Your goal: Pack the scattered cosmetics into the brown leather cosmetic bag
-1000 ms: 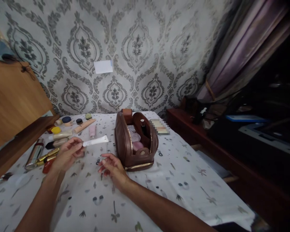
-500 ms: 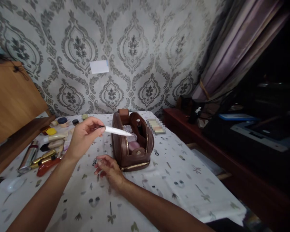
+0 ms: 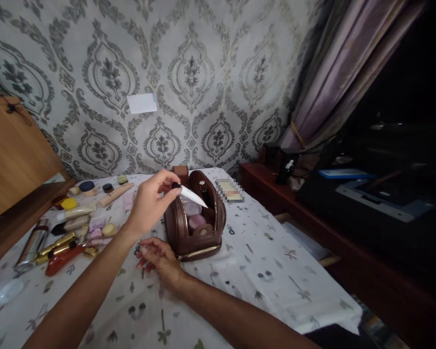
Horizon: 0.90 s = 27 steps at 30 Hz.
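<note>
My left hand point(image 3: 154, 196) pinches the dark cap end of a white squeeze tube point(image 3: 193, 196). The tube slants down to the right, its flat end over the mouth of a brown cosmetic bag point(image 3: 172, 220). That bag stands unzipped; inside are a pink round container point(image 3: 196, 222), a clear round item point(image 3: 192, 208) and a dark bottle with a silver top point(image 3: 202, 187). In front of the bag's left side, my right hand point(image 3: 162, 259) hovers or rests near the cloth, fingers loosely curled and apart, with nothing seen in them.
Several cosmetics lie on the left, among them a silver can point(image 3: 32, 245), an orange-red bottle point(image 3: 63, 259), gold tubes point(image 3: 60, 244) and small jars point(image 3: 87, 188). A blurred-out flat item point(image 3: 229, 190) lies right of the bag. A patterned cloth point(image 3: 240, 300) covers the table, against a wallpapered wall.
My left hand has moved right with the white tube, bringing it over the bag's opening and tilting it further down. My right hand stays nearly in place. The view has shifted slightly.
</note>
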Tool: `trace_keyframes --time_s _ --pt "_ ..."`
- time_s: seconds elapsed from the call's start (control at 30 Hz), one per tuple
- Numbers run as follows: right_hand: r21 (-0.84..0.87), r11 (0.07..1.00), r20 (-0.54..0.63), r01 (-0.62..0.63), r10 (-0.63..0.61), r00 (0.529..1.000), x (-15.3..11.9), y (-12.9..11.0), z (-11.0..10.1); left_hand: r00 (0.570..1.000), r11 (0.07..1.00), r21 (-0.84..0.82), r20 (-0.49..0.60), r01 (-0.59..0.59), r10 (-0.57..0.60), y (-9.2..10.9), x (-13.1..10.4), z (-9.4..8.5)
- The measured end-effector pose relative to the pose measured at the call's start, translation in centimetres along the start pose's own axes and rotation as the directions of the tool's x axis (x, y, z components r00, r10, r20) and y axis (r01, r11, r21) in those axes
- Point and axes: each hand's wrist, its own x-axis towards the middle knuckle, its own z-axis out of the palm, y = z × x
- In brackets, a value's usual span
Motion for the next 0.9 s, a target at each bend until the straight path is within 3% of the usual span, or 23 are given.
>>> trace_keyframes --time_s 0.23,0.47,0.9 --pt "-0.005 1.000 0.041 -0.002 0.002 0.999 0.1 0.0 -0.1 0.986 0.973 0.175 0.101 -0.148 0.132 -0.7 1.5 2.9" --pt "-0.015 0.999 0.021 0.034 -0.033 0.999 0.2 0.4 0.0 0.979 0.960 0.242 0.182 -0.139 0.096 -1.1 2.1 5.2" --pt "-0.055 0.998 0.014 0.025 -0.024 1.000 0.0 -0.3 0.4 0.919 0.899 0.390 0.393 -0.199 0.033 -0.9 2.3 5.6"
